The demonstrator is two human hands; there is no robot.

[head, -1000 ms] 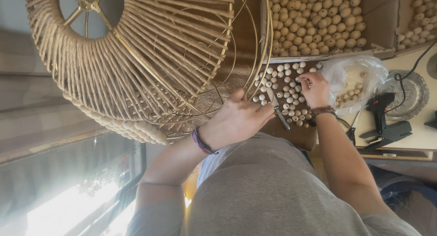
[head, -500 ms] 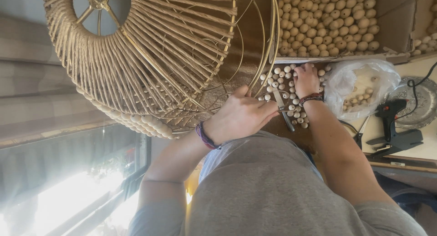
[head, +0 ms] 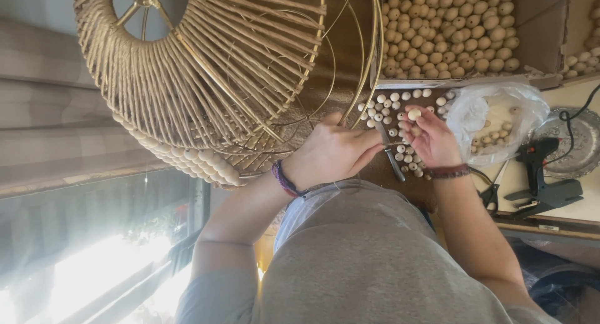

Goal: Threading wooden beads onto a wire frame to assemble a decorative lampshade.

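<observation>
My left hand (head: 331,152), with a bracelet at the wrist, rests against the gold wire ribs of a large round lamp frame (head: 219,68) wrapped in tan cord. It holds a thin dark metal tool (head: 390,156) that points toward my body. My right hand (head: 431,139) is just to the right, palm turned up, pinching one pale wooden bead (head: 414,114) in its fingertips. Several small loose wooden beads (head: 387,105) lie on the brown surface between and under both hands. A string of beads (head: 200,161) runs along the frame's lower rim.
A cardboard box (head: 537,43) full of larger wooden beads sits beyond the hands. A clear plastic bag (head: 500,121) with a few beads lies right of my right hand. A black glue gun (head: 544,174), scissors (head: 490,196) and a metal dish (head: 578,143) are at the right.
My right hand has drawn back from the bead pile and turned palm up with one bead in its fingers. The left hand has stayed on the frame.
</observation>
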